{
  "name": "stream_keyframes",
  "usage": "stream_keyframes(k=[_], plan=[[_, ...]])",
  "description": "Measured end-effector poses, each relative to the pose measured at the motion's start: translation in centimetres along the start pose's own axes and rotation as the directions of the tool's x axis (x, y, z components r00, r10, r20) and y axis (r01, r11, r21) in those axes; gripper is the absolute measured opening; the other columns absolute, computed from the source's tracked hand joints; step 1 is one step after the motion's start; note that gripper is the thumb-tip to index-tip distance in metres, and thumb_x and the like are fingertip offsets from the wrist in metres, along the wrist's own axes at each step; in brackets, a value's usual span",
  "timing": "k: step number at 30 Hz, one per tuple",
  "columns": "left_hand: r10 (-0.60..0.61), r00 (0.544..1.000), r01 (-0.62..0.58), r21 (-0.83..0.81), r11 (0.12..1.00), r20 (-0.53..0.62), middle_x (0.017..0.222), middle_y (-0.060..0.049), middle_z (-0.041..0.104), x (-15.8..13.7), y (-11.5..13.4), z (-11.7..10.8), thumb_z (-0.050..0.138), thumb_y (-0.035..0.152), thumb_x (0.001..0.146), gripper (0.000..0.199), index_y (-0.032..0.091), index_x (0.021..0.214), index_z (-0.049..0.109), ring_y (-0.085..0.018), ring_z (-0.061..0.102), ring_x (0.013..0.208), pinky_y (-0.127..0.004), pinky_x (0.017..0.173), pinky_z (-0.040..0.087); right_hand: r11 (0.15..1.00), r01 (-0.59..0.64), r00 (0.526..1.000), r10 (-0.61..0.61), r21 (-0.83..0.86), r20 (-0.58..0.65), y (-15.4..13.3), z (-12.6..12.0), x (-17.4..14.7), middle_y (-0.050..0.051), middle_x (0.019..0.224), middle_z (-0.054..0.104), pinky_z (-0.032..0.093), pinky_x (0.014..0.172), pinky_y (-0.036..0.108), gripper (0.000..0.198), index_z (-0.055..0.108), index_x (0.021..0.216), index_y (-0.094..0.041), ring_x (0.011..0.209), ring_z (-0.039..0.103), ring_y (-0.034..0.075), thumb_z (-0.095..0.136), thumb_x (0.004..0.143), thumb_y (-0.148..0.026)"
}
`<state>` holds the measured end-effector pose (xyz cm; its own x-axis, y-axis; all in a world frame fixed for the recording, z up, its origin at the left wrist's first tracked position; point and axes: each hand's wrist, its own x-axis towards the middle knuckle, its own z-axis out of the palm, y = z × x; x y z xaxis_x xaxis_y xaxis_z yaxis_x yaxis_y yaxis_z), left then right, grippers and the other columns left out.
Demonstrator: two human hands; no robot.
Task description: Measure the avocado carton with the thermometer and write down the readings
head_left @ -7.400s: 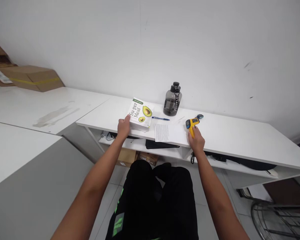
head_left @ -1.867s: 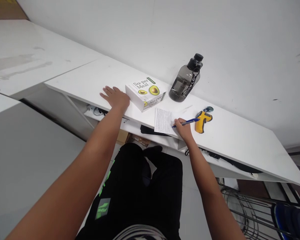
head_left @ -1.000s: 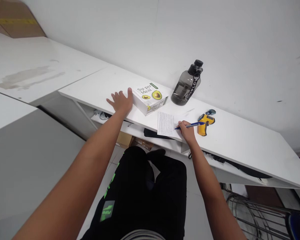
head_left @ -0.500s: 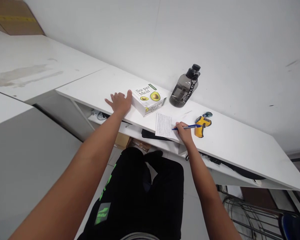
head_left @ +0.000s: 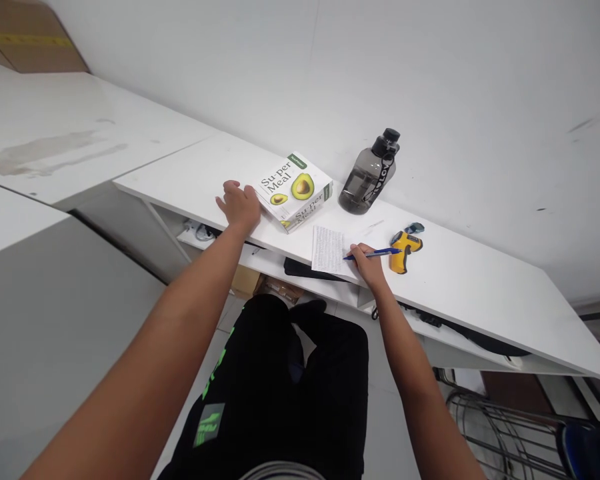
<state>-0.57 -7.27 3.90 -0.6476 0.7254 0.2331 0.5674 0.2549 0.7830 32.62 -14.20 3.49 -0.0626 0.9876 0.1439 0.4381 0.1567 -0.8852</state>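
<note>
My right hand (head_left: 369, 265) pinches a blue pen (head_left: 377, 253), its tip against a sheet of paper (head_left: 329, 250) covered with small lines of text. The sheet lies near the front edge of the white counter. At the left side of a white "Su-per Meal" box (head_left: 293, 190) with avocado pictures is my left hand (head_left: 243, 208). Its fingers are bent, and part of the grip is hidden. The box is tipped, its printed top turned more towards me. A yellow thermometer gun (head_left: 404, 252) lies right of my right hand.
Behind the paper, a dark translucent water bottle (head_left: 365, 180) stands by the wall. A small teal item (head_left: 415, 228) lies beyond the yellow gun. A cardboard box (head_left: 40, 40) sits far left. Below are a shelf with dark items and a wire basket (head_left: 500, 433).
The box has tilted, its far left edge rising and its top swinging towards me. My left hand's fingers have drawn in from a wider spread. My right hand and the pen look nearly unmoved.
</note>
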Motion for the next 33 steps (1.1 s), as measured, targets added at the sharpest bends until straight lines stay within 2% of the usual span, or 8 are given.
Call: stream_keyframes(k=[4, 11, 16, 20, 27, 30, 33], plan=[[-0.046, 0.999, 0.044, -0.058, 0.997, -0.03, 0.13, -0.014, 0.064, 0.06, -0.06, -0.18, 0.033, 0.019, 0.097, 0.031, 0.022, 0.124, 0.047, -0.026, 0.057, 0.137, -0.054, 0.129, 0.018, 1.0, 0.0, 1.0, 0.0, -0.005, 0.011, 0.05, 0.02, 0.03, -0.004, 0.054, 0.047, 0.039, 0.064, 0.032, 0.037, 0.063, 0.064, -0.023, 0.058, 0.046, 0.016, 0.057, 0.087, -0.051], [0.02, 0.999, -0.014, -0.141, 0.99, 0.037, 0.128, -0.005, 0.068, 0.39, -0.52, -0.31, 0.027, 0.016, 0.097, 0.035, 0.028, 0.113, 0.056, -0.022, 0.06, 0.127, -0.051, 0.13, 0.017, 1.0, 0.0, 1.0, 0.0, -0.013, 0.013, 0.07, -0.05, -0.01, -0.004, 0.055, 0.048, 0.039, 0.065, 0.032, 0.038, 0.065, 0.065, -0.023, 0.058, 0.046, 0.016, 0.058, 0.087, -0.052], [0.016, 0.996, -0.017, 0.013, 1.0, 0.089, 0.119, -0.008, 0.071, 0.46, -0.54, -0.35, 0.035, 0.014, 0.092, 0.034, 0.024, 0.115, 0.058, -0.025, 0.063, 0.12, -0.05, 0.129, 0.019, 1.0, 0.002, 1.0, -0.002, -0.01, 0.006, 0.35, -0.04, 0.09, -0.004, 0.055, 0.049, 0.039, 0.066, 0.033, 0.038, 0.066, 0.065, -0.023, 0.059, 0.046, 0.016, 0.058, 0.087, -0.052], [0.066, 0.989, -0.083, 0.131, 0.988, 0.129, 0.127, -0.016, 0.066, 0.24, -0.32, -0.27, 0.043, 0.015, 0.089, 0.037, 0.019, 0.123, 0.057, -0.032, 0.058, 0.128, -0.056, 0.127, 0.019, 1.0, -0.004, 1.0, 0.004, -0.004, -0.004, 0.47, -0.06, 0.19, -0.004, 0.055, 0.049, 0.039, 0.065, 0.033, 0.038, 0.066, 0.065, -0.023, 0.059, 0.047, 0.017, 0.058, 0.087, -0.053], [0.084, 0.991, -0.099, 0.151, 0.984, 0.104, 0.134, -0.022, 0.062, 0.32, -0.38, -0.01, 0.042, 0.018, 0.09, 0.039, 0.014, 0.124, 0.06, -0.036, 0.054, 0.135, -0.057, 0.126, 0.022, 1.0, -0.007, 1.0, 0.007, 0.003, -0.006, 0.28, -0.1, 0.16, -0.004, 0.054, 0.048, 0.04, 0.065, 0.033, 0.038, 0.067, 0.065, -0.023, 0.057, 0.046, 0.016, 0.058, 0.087, -0.053], [0.06, 0.995, -0.074, 0.182, 0.981, 0.078, 0.141, -0.024, 0.06, 0.24, -0.3, -0.04, 0.041, 0.017, 0.09, 0.042, 0.01, 0.127, 0.06, -0.037, 0.043, 0.146, -0.055, 0.125, 0.028, 1.0, -0.013, 1.0, 0.013, 0.003, -0.013, 0.33, -0.09, 0.2, -0.004, 0.054, 0.048, 0.041, 0.065, 0.033, 0.038, 0.066, 0.064, -0.023, 0.058, 0.047, 0.016, 0.058, 0.087, -0.053], [0.061, 0.995, -0.078, 0.211, 0.974, 0.084, 0.15, -0.024, 0.054, 0.04, -0.21, 0.03, 0.041, 0.02, 0.092, 0.046, 0.01, 0.134, 0.057, -0.035, 0.028, 0.157, -0.056, 0.127, 0.023, 1.0, 0.0, 1.0, 0.001, 0.003, -0.015, 0.43, -0.11, 0.26, -0.004, 0.054, 0.048, 0.041, 0.066, 0.032, 0.039, 0.066, 0.063, -0.023, 0.059, 0.048, 0.016, 0.058, 0.087, -0.053]])
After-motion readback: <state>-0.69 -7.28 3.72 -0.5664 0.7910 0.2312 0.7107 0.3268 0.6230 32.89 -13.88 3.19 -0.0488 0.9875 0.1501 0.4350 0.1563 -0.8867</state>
